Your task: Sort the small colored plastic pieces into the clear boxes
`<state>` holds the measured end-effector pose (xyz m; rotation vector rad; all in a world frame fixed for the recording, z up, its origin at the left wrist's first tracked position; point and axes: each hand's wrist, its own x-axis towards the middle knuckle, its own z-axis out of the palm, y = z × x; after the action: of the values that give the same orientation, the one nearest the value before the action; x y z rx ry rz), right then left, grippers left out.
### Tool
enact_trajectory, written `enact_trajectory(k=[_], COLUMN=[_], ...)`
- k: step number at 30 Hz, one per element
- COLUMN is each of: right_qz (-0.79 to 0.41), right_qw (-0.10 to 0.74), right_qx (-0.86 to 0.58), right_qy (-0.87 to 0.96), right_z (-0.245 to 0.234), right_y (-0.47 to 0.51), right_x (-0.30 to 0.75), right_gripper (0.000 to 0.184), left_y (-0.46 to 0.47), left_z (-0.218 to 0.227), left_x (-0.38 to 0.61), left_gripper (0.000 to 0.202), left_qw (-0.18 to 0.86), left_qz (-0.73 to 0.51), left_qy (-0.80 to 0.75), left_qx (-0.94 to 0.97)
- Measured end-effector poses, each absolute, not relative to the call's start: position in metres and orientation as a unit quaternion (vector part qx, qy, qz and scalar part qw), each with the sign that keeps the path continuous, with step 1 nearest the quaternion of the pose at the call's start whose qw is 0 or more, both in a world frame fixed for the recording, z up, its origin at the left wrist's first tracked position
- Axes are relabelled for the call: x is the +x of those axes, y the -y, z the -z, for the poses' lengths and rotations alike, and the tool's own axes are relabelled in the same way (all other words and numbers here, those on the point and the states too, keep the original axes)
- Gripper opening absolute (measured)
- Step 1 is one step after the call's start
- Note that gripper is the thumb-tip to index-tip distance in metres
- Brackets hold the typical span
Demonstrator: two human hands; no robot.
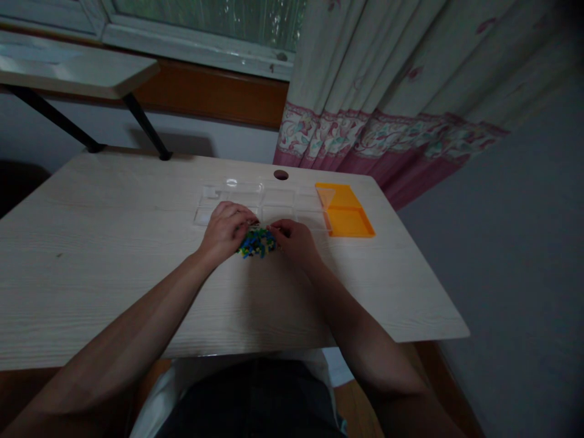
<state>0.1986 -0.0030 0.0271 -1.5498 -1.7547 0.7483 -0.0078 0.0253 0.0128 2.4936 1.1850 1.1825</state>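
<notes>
A small heap of tiny blue, green and yellow plastic pieces [258, 243] lies on the table between my hands. My left hand [227, 228] is at the heap's left side, fingers curled and closed, with something small and dark at the fingertips that is too small to name. At the right edge of the heap, my right hand [294, 239] has thumb and forefinger pinched together; what they hold, if anything, cannot be made out. Just behind both hands rests a clear plastic compartment box [279, 198], partly covered by the left hand.
An orange plastic case [350, 220] lies to the right, touching or overlapped by the clear box's end. Behind them is a round hole [281, 174] in the pale wooden table [137, 261]. A raised shelf [86, 67] on black legs stands back left; a curtain [337, 128] hangs behind.
</notes>
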Motion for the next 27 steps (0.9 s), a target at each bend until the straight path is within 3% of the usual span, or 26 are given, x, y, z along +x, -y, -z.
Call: enact_trajectory(k=[4, 15, 27], right_qz=[-0.244, -0.128, -0.118], right_qw=[0.288, 0.127, 0.116], right_qx=[-0.598, -0.547, -0.548], right_qy=[0.707, 0.817, 0.82], right_z=[-0.029, -0.026, -0.024], right_y=[0.005, 0.013, 0.011], right_x=[0.198, 0.186, 0.185], right_gripper=[0.025, 0.039, 0.037], left_y=[-0.025, -0.025, -0.026], left_z=[-0.015, -0.014, -0.013], left_x=[-0.01, -0.008, -0.009], left_gripper=[0.031, 0.029, 0.026], left_qw=[0.055, 0.057, 0.052], left_qz=[-0.424, -0.422, -0.426], left_qy=[-0.459, -0.462, -0.454], left_qx=[0.779, 0.778, 0.781])
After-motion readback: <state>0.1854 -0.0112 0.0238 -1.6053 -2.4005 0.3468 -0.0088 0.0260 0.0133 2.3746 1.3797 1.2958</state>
